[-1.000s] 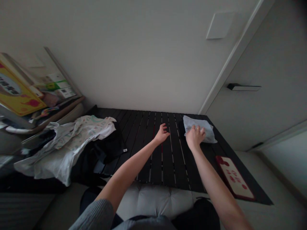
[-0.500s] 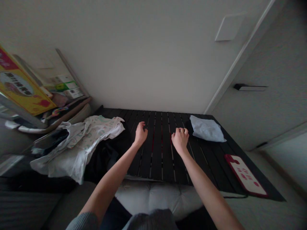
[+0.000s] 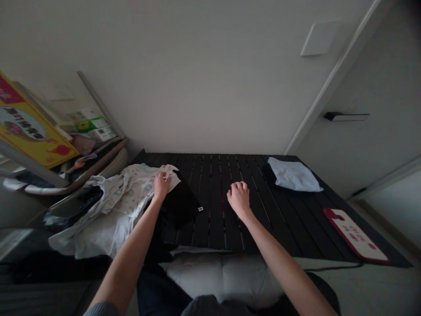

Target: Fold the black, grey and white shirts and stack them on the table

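Note:
My left hand [image 3: 161,186] is closed at the near right edge of a white patterned baby garment [image 3: 138,177], its fingers pinching the cloth. That garment lies over a heap of pale clothes [image 3: 87,235] on the left. Beside it, a black cloth item [image 3: 184,204] with a small white tag spreads onto the black slatted table [image 3: 210,175]. My right hand [image 3: 239,197] hovers over or rests on the slats, fingers loosely bent and slightly apart, with nothing in it. A folded white garment [image 3: 294,174] sits on dark cloth at the far right of the table.
A cream and red board [image 3: 355,235] lies at the table's right end. On the left, a yellow box [image 3: 34,125] and small items fill a rack. A grey tufted cushion [image 3: 223,272] is below the front edge. A door with a handle [image 3: 347,116] stands right.
My left hand has moved left onto the patterned garment and taken hold of it. The black cloth with the tag now shows farther out on the slats. My right hand has shifted slightly left.

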Action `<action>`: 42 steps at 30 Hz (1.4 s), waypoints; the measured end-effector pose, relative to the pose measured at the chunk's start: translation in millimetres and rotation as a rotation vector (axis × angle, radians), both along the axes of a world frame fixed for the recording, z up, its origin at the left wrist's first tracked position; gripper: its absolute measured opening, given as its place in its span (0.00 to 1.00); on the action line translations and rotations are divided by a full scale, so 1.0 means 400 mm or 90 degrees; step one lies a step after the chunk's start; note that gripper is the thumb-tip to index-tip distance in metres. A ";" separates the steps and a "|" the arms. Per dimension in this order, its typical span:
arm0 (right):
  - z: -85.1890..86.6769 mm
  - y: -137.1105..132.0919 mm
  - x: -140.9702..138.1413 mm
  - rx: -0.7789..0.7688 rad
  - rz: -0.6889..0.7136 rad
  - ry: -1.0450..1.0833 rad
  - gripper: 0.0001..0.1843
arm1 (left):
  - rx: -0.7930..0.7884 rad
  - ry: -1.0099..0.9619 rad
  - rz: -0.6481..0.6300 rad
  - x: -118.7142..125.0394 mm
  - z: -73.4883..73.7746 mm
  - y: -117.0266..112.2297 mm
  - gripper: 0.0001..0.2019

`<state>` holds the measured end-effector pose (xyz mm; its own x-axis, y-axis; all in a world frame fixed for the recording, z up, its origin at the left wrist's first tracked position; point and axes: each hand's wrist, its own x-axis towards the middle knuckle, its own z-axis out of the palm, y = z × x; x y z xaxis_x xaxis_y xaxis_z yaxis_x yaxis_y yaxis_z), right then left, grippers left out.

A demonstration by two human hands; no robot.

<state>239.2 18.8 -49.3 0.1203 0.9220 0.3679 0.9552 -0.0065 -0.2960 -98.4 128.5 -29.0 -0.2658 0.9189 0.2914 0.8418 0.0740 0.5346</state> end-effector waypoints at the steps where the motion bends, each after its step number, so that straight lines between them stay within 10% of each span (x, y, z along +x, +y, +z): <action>1: 0.000 0.000 -0.008 0.000 0.004 0.003 0.10 | -0.026 0.005 0.003 -0.011 -0.003 0.012 0.13; 11: 0.010 -0.006 -0.062 0.012 0.045 -0.003 0.10 | -0.022 -0.026 0.049 -0.038 -0.001 0.038 0.07; 19: 0.027 -0.010 -0.104 0.017 0.185 0.270 0.08 | 0.177 -0.160 0.064 -0.009 0.113 -0.034 0.11; 30: 0.114 -0.037 -0.196 -0.428 0.244 1.228 0.31 | 0.019 -0.249 -0.244 0.307 0.193 -0.232 0.11; 37: 0.095 -0.011 -0.123 -0.272 0.113 1.251 0.06 | -0.100 -0.282 -0.423 0.438 0.150 -0.340 0.07; 42: 0.073 0.006 -0.051 -0.105 -0.007 1.245 0.09 | -0.187 -0.293 -0.582 0.426 0.155 -0.342 0.10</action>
<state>218.8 21.3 -20.1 0.1924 0.9244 -0.3294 -0.6270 -0.1424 -0.7659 72.1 -8.4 32.8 0.5325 0.8432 0.0735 0.3642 -0.3067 0.8794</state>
